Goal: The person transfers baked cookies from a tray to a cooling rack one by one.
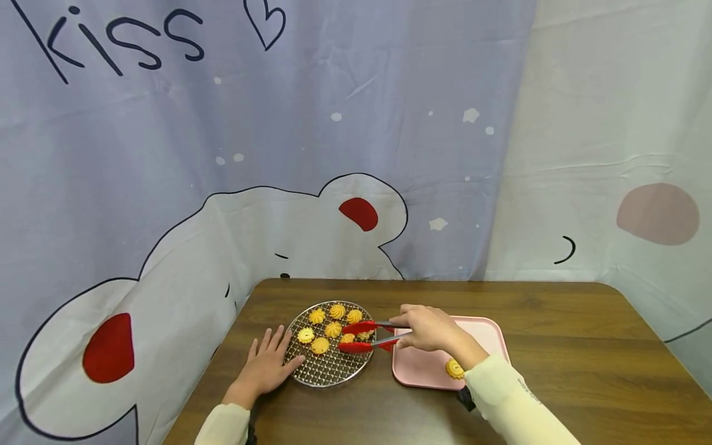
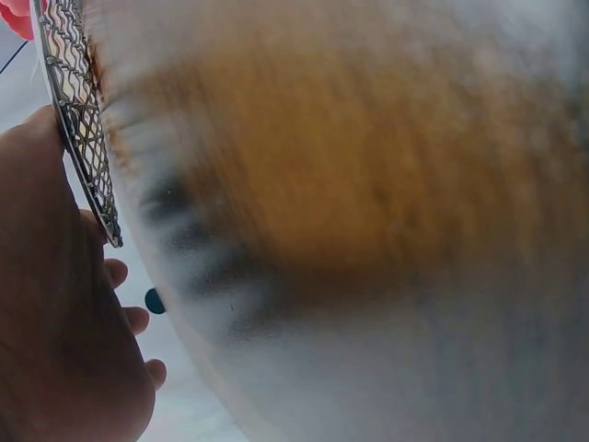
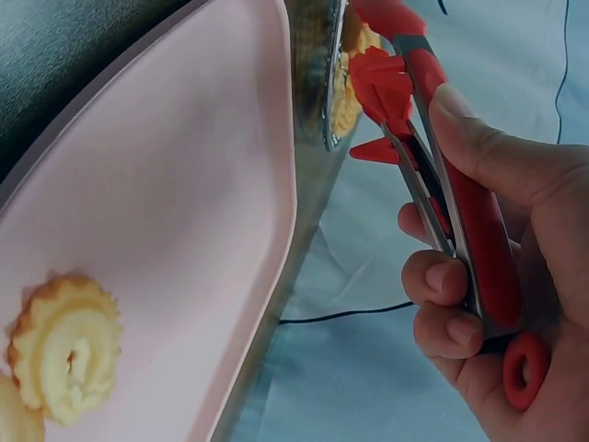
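Observation:
A round wire rack (image 1: 322, 374) lies on the table with several golden piped cookies (image 1: 319, 345) on it. My left hand (image 1: 266, 364) rests at the rack's left rim, fingers spread and thumb along the near edge. In my right hand (image 1: 431, 327) I grip metal tongs with red tips (image 1: 356, 347) and red handle covers (image 3: 483, 230). The tong arms are spread, with their tips over the cookies at the rack's right side. Below my right wrist, a pink tray (image 1: 425, 379) holds a swirled cookie (image 3: 69, 350); part of another shows at the right wrist view's edge.
The brown wooden table (image 1: 567, 346) extends right of the tray and in front of the rack. Behind it hangs a curtain (image 1: 278, 142) with cartoon bear drawings. Rack and tray stand close together, side by side.

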`<move>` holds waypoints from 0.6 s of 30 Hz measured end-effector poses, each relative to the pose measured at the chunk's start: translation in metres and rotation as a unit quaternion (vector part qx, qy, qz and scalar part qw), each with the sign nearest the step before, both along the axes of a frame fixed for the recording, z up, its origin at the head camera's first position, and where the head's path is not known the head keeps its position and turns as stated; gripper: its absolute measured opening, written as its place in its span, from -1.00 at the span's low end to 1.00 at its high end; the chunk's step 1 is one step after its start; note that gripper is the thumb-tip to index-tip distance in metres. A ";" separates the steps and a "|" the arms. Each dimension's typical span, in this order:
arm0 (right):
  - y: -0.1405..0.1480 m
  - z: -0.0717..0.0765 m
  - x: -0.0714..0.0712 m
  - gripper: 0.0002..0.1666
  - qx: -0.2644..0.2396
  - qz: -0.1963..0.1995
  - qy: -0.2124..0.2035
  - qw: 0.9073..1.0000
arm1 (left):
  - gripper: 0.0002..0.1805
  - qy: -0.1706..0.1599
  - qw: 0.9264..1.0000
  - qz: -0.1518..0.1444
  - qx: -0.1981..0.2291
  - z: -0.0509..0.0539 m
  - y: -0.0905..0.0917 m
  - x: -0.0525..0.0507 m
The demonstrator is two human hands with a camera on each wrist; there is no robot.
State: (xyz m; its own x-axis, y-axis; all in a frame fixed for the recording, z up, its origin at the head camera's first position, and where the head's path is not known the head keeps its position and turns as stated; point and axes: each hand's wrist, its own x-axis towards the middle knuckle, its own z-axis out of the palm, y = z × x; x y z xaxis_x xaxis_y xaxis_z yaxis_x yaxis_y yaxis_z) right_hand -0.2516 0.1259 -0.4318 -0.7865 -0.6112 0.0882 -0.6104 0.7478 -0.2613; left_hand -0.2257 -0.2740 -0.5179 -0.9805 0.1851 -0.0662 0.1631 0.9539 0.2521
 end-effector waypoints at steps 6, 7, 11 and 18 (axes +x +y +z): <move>-0.006 -0.003 -0.002 -0.37 0.002 -0.002 -0.005 1.000 | -0.08 -0.001 1.000 0.000 -0.001 0.000 0.000 0.000; -0.007 -0.003 -0.002 -0.37 0.002 -0.002 -0.004 1.000 | -0.08 -0.001 1.000 0.000 0.000 0.000 0.000 0.000; -0.011 -0.004 -0.003 -0.38 0.005 -0.003 -0.004 1.000 | -0.08 -0.001 1.000 0.001 -0.001 0.000 0.000 0.000; -0.013 -0.005 -0.002 -0.37 0.009 -0.004 -0.004 1.000 | -0.08 0.000 1.000 0.001 -0.006 0.001 0.000 0.000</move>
State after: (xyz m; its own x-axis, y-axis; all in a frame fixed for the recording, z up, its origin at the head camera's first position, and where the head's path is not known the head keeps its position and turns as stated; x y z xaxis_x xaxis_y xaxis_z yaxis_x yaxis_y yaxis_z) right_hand -0.2539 0.1129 -0.4367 -0.7917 -0.6068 0.0710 -0.6027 0.7567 -0.2533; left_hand -0.2261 -0.2737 -0.5166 -0.9809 0.1818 -0.0686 0.1605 0.9571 0.2413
